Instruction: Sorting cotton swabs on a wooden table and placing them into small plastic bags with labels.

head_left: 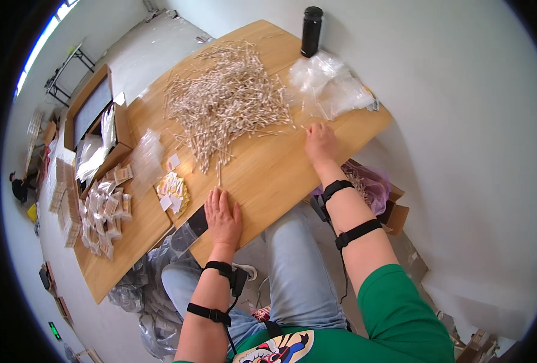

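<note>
A large heap of cotton swabs with pale sticks and white tips is spread over the wooden table. My left hand lies flat at the near edge, fingers stretched out, just below a stray swab and beside a black flat piece. To the right of the heap, my right hand rests on the table with its fingers curled closed. A thin pale stick shows by its fingertips, but whether they grip it is hidden. Clear plastic bags lie beyond that hand.
A black bottle stands at the far right. On the left are filled swab packs, small printed cards and an open carton with plastic bags. Below the table's right edge sits a box with a purple bag. A wall borders the right.
</note>
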{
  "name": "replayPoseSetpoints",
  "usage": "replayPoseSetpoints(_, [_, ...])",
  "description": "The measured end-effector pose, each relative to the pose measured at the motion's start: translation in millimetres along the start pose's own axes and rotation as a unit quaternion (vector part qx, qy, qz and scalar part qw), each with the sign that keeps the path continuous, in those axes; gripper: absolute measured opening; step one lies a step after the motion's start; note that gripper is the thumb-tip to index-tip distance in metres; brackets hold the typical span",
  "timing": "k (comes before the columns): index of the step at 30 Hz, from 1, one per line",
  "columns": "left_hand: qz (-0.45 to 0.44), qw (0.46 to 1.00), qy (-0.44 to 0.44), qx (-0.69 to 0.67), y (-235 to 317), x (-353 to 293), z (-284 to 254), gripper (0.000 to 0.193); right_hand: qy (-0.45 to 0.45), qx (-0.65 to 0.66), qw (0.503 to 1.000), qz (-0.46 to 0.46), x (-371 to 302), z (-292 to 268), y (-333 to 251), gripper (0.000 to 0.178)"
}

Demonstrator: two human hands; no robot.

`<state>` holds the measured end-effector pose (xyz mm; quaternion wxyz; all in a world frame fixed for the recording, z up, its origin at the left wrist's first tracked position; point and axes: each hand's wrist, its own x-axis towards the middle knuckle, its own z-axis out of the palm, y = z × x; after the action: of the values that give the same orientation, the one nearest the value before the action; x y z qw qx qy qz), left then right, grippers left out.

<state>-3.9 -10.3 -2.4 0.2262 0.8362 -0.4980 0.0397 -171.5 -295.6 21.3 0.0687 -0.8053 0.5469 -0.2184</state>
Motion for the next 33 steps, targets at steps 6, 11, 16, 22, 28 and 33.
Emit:
replayPoseSetpoints(6, [-0.002,1.000,0.004,0.019,-6,3,-1,0.047,0.025,0.074,0.993,-0.089,-23,-12,41,0.009])
replayPoseSetpoints(11, [0.000,1.000,0.011,0.016,-1,3,-1,0.047,0.067,0.111,0.991,-0.044,-81,-44,99,0.008])
replayPoseSetpoints(16, [-0.008,1.000,0.002,0.013,1,1,-3,0.047,0.040,0.089,0.994,-0.056,-129,-55,132,0.012])
replayPoseSetpoints(22, [-0.017,1.000,-0.004,0.003,3,0,-7,0.048,0.091,0.152,0.981,-0.080,-80,-52,81,0.024])
replayPoseSetpoints(28, [-0.038,0.999,-0.018,0.002,1,1,-14,0.051,0.031,0.200,0.950,-0.238,28,-6,-28,0.047])
replayPoseSetpoints(33, [-0.035,0.999,-0.024,-0.019,11,5,-9,0.050,-0.010,0.012,0.972,-0.234,100,42,-6,0.051])
